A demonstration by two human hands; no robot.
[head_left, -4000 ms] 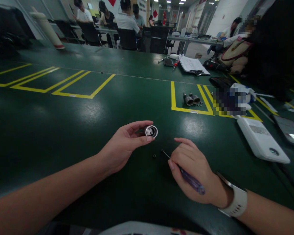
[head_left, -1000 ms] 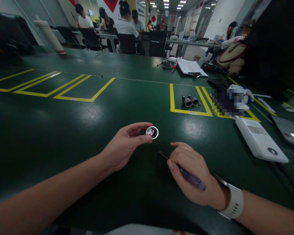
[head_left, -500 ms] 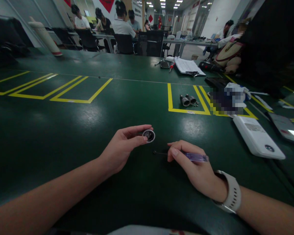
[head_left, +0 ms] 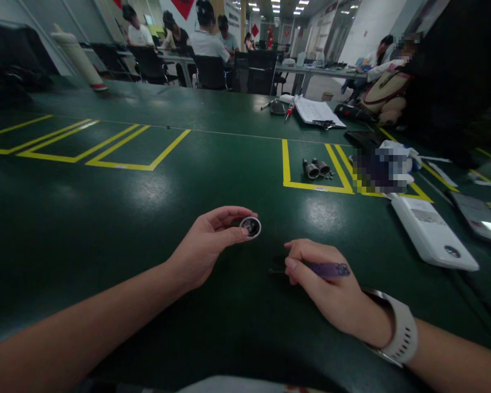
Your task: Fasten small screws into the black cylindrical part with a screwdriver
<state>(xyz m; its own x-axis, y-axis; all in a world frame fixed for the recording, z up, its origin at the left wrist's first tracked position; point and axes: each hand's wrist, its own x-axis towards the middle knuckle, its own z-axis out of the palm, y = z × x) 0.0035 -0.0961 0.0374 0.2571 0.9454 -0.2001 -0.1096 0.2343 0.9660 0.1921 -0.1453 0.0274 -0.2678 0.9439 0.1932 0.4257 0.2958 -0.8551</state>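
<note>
My left hand point(head_left: 207, 245) grips a round metal connector shell point(head_left: 252, 227) between thumb and fingers. Its open end faces me, and darker parts show inside the rim. To the right, my right hand point(head_left: 325, 278) is closed around a screwdriver with a purple see-through handle point(head_left: 329, 270). The thin dark shaft points left, and a small dark piece point(head_left: 270, 271), too small to name, sits at its tip. A gap separates the tip from the shell. Two similar metal connectors point(head_left: 316, 169) lie with several tiny parts point(head_left: 330, 175) inside a yellow taped box beyond my right hand.
A white power bank-like device point(head_left: 433, 234) lies at right with a cable. Farther back are a clipboard with papers point(head_left: 317, 112), a red-handled tool point(head_left: 289, 112) and a bag point(head_left: 387, 90). A pale bottle point(head_left: 79, 60) stands at far left. Other people sit at distant desks.
My right hand has drawn slightly right and down, taking the screwdriver tip farther from the shell. My left hand keeps the shell in nearly the same place.
</note>
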